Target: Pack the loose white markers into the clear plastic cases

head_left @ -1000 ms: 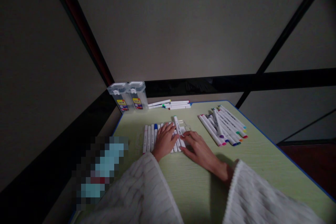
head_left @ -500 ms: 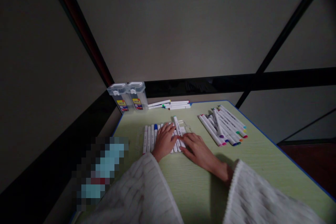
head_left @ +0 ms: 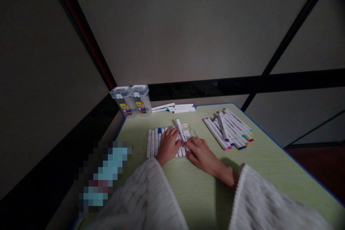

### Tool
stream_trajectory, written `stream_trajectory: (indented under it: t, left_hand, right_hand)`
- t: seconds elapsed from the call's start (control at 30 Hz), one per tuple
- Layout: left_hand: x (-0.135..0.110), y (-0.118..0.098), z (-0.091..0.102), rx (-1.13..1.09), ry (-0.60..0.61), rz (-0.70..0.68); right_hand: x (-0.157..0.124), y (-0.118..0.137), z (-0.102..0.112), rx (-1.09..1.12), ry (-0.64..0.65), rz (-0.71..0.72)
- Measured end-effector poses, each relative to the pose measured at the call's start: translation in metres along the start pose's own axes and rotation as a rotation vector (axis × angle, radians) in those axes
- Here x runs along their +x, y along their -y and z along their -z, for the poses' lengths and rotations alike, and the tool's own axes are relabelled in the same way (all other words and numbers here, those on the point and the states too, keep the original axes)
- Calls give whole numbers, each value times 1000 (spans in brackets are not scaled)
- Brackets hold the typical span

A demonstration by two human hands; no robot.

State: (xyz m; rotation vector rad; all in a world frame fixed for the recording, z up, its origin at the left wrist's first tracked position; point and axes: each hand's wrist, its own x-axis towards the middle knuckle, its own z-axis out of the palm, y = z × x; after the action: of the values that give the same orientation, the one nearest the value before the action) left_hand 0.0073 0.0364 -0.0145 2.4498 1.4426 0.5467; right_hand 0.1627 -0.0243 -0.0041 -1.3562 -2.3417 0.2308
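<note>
The left hand [head_left: 169, 145] lies flat and open on the row of pens [head_left: 152, 143]. The right hand [head_left: 201, 152] bends its fingers by the near end of the green-tipped pen [head_left: 180, 128], just ahead of it; I can't tell if they pinch. It's best to press softly with the left and line up the pen gently.

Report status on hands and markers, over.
Left hand over marker row, hiding part. Right hand touching green-tipped marker. Marker pile off right, apart from hands.
</note>
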Motion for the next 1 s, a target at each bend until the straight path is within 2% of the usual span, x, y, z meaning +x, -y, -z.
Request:
stream_trajectory:
  t: [0.17, 0.57, 0.8, 1.0]
  left_hand:
    - [2, 0, 1, -50, -9, -4]
    - [4, -3, 8, -284, -146, -14]
    - [1, -4, 8, -712, -242, 109]
    - [-1, -4, 7, -946, -204, 121]
  right_hand:
    - [0, 0, -1, 10, -26, 5]
    - [-2, -2, -1, 79, -107, 39]
    - [-3, -4, 0, 94, -152, 97]
    - [-2, -7, 0, 119, -210, 96]
